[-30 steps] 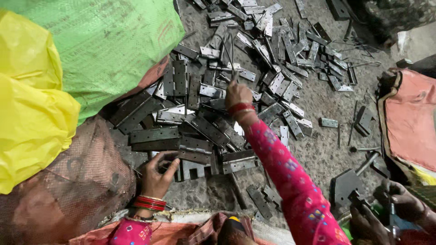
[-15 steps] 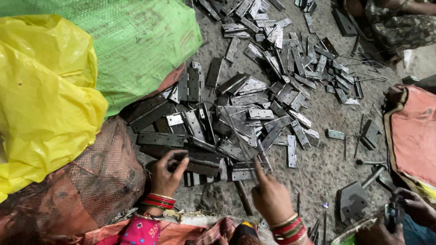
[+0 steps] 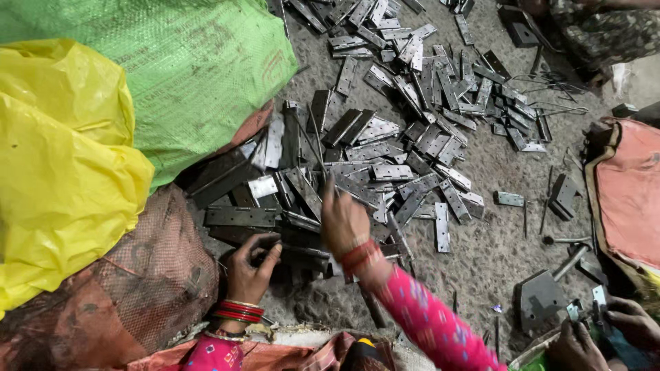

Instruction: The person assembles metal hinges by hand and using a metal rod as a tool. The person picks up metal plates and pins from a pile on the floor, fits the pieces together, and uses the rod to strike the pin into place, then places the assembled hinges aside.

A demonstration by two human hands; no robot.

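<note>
At the lower centre, the left hand curls around a dark hinge at the pile's near edge, while the right hand, fingers closing, reaches into the heap of metal hinges; sorting seems underway. Beyond lie grey concrete floor, a green sack and a yellow sack.

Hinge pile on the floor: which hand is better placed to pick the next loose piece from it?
Probably the right hand: it reaches over the hinge pile, fingertips among loose pieces. The left hand is curled on a dark hinge at the near edge.
</note>
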